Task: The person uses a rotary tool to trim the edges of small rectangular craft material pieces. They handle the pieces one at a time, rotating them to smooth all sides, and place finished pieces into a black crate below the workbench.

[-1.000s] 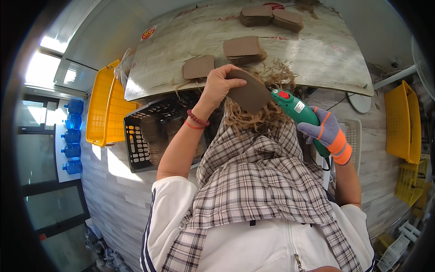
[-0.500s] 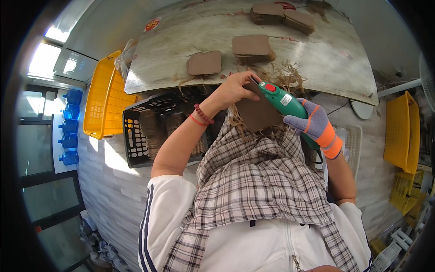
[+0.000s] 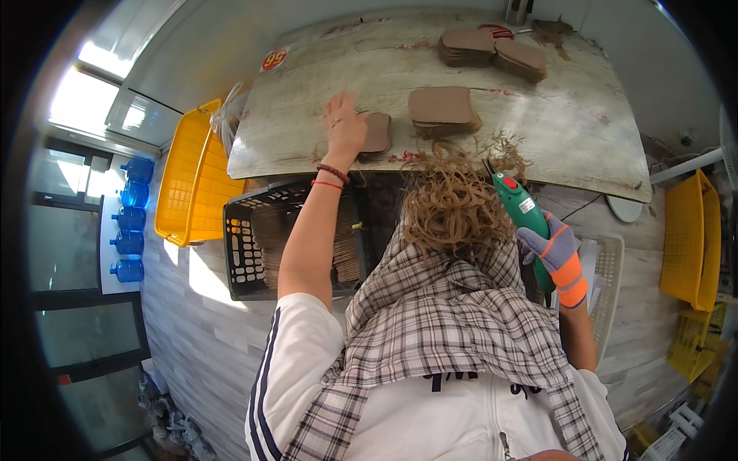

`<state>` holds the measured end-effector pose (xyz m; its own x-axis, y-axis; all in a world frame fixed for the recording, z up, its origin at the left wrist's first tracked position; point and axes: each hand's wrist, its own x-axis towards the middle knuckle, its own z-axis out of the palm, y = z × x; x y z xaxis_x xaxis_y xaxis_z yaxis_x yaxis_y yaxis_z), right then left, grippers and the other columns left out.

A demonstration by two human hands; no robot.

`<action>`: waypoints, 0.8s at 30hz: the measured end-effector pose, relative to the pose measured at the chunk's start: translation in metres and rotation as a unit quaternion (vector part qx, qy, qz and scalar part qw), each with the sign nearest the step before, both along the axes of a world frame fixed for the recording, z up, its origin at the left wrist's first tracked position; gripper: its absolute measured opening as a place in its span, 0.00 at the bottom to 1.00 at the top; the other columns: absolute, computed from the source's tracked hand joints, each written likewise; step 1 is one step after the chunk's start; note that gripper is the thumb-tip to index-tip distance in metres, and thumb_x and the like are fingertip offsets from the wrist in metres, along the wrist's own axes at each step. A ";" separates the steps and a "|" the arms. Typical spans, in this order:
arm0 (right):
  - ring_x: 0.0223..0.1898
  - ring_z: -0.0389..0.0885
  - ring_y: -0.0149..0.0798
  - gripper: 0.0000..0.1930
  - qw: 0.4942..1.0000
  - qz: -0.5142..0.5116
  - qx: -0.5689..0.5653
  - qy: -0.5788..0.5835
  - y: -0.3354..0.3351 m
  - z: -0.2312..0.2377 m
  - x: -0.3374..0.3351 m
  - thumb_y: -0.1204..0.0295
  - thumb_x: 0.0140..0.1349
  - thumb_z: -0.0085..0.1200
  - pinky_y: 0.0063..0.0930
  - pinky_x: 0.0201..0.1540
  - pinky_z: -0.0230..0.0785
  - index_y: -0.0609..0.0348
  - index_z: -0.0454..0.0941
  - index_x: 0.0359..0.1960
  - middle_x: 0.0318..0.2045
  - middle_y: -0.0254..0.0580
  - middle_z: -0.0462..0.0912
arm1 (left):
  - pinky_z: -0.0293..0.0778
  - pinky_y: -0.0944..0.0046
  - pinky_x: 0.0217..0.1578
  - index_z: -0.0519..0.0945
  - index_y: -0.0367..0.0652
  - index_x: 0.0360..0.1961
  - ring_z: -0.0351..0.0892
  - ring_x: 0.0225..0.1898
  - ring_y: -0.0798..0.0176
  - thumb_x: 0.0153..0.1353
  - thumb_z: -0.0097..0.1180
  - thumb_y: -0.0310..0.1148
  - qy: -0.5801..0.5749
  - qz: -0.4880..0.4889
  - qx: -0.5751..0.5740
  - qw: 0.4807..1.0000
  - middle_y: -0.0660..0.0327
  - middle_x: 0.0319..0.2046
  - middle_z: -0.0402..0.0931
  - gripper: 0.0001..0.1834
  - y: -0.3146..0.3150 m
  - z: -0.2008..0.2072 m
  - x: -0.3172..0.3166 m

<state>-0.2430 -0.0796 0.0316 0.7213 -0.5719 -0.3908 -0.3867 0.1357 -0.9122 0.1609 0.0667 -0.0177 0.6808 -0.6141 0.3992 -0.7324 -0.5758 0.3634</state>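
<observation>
My right hand [image 3: 552, 250], in a grey and orange glove, is wrapped round a green electric cutter [image 3: 523, 201] with a red button; its narrow blade points up toward the table. My bare left hand [image 3: 344, 127] reaches over the table, fingers stretched out and slightly blurred. It partly covers a small brown rounded-corner sheet pile [image 3: 377, 132] at the table's near left; whether it touches the pile I cannot tell. A tangled heap of curly brown trimmings [image 3: 457, 203] lies on my checked apron [image 3: 446, 330], right below the table edge.
Stacks of brown sheets [image 3: 440, 105] stand on the table [image 3: 307, 84], with more brown stacks [image 3: 467, 46] farther back. A black crate [image 3: 240, 250] holding packed sheets sits below the table's left, near a yellow basket [image 3: 188, 184]. A white basket [image 3: 613, 269] stands at right.
My left hand has moved from the brown sheet on my lap to the pile at left. The sheet has left my lap, showing the trimmings. The cutter has shifted right, tip turned upward.
</observation>
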 end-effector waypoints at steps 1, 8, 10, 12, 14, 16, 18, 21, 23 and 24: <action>0.18 0.73 0.23 0.24 1.000 -0.003 0.004 -0.002 0.000 -0.002 -0.001 0.66 0.53 0.65 0.18 0.20 0.66 0.67 0.71 0.47 0.23 0.34 0.77 | 0.54 0.51 0.62 0.69 0.44 0.59 0.56 0.64 0.46 0.54 0.60 0.32 -0.032 -0.038 -0.006 0.999 0.49 0.62 0.61 0.29 -0.017 0.000 -0.003; 0.19 0.76 0.25 0.21 0.999 0.002 -0.049 0.019 0.008 0.001 -0.011 0.68 0.55 0.63 0.20 0.21 0.69 0.67 0.71 0.47 0.25 0.37 0.79 | 0.52 0.52 0.63 0.67 0.46 0.61 0.55 0.65 0.47 0.51 0.62 0.42 0.131 -0.167 0.179 0.961 0.56 0.60 0.64 0.35 -0.085 0.016 -0.016; 0.19 0.76 0.26 0.22 0.999 -0.014 -0.039 0.010 0.007 -0.006 -0.018 0.67 0.55 0.63 0.20 0.21 0.69 0.68 0.71 0.47 0.25 0.37 0.79 | 0.54 0.52 0.61 0.68 0.45 0.58 0.58 0.62 0.48 0.50 0.64 0.41 0.096 -0.188 0.111 0.971 0.55 0.56 0.66 0.34 -0.084 0.010 -0.016; 0.19 0.75 0.25 0.23 0.999 -0.027 -0.039 -0.001 0.006 -0.009 -0.022 0.67 0.54 0.64 0.20 0.21 0.68 0.68 0.71 0.47 0.24 0.36 0.79 | 0.56 0.51 0.58 0.69 0.44 0.52 0.61 0.59 0.50 0.47 0.66 0.38 0.084 -0.182 0.057 0.978 0.54 0.52 0.68 0.31 -0.083 0.011 -0.023; 0.18 0.74 0.24 0.24 0.998 -0.038 -0.050 -0.011 0.005 -0.008 -0.023 0.66 0.52 0.66 0.19 0.20 0.67 0.68 0.72 0.46 0.22 0.35 0.78 | 0.59 0.51 0.55 0.70 0.41 0.43 0.64 0.53 0.51 0.45 0.68 0.35 0.099 -0.149 0.015 0.984 0.53 0.46 0.70 0.26 -0.085 0.025 -0.037; 0.18 0.73 0.23 0.24 0.999 -0.043 -0.024 -0.020 0.007 0.000 -0.021 0.66 0.52 0.66 0.19 0.21 0.66 0.67 0.72 0.46 0.22 0.34 0.78 | 0.62 0.55 0.52 0.69 0.42 0.37 0.67 0.47 0.53 0.44 0.69 0.31 0.078 -0.155 0.000 0.985 0.56 0.41 0.70 0.22 -0.083 0.029 -0.037; 0.18 0.73 0.23 0.23 0.998 -0.044 -0.022 -0.033 0.007 0.001 -0.021 0.66 0.53 0.66 0.19 0.21 0.66 0.67 0.72 0.45 0.22 0.34 0.78 | 0.65 0.58 0.48 0.67 0.42 0.33 0.69 0.42 0.56 0.46 0.68 0.27 0.148 -0.178 -0.030 0.972 0.59 0.37 0.71 0.19 -0.080 0.030 -0.035; 0.19 0.73 0.23 0.22 0.997 -0.040 -0.045 -0.052 0.004 -0.006 -0.021 0.67 0.54 0.64 0.18 0.20 0.66 0.67 0.72 0.45 0.23 0.34 0.78 | 0.70 0.60 0.42 0.67 0.41 0.34 0.71 0.39 0.61 0.53 0.62 0.22 0.362 -0.188 -0.136 0.903 0.61 0.36 0.71 0.14 -0.078 0.031 -0.040; 0.20 0.75 0.24 0.20 0.996 -0.039 -0.053 -0.054 0.002 -0.002 -0.018 0.69 0.55 0.63 0.18 0.21 0.68 0.68 0.72 0.46 0.26 0.35 0.80 | 0.73 0.60 0.41 0.68 0.40 0.37 0.74 0.39 0.62 0.57 0.57 0.19 0.467 -0.130 -0.263 0.834 0.60 0.38 0.73 0.11 -0.073 0.042 -0.075; 0.20 0.74 0.23 0.21 0.995 -0.051 -0.056 -0.060 0.003 0.003 -0.015 0.68 0.55 0.63 0.18 0.20 0.67 0.67 0.72 0.46 0.25 0.34 0.79 | 0.73 0.60 0.42 0.68 0.40 0.39 0.74 0.41 0.61 0.57 0.57 0.20 0.530 -0.143 -0.350 0.759 0.60 0.41 0.73 0.11 -0.071 0.047 -0.092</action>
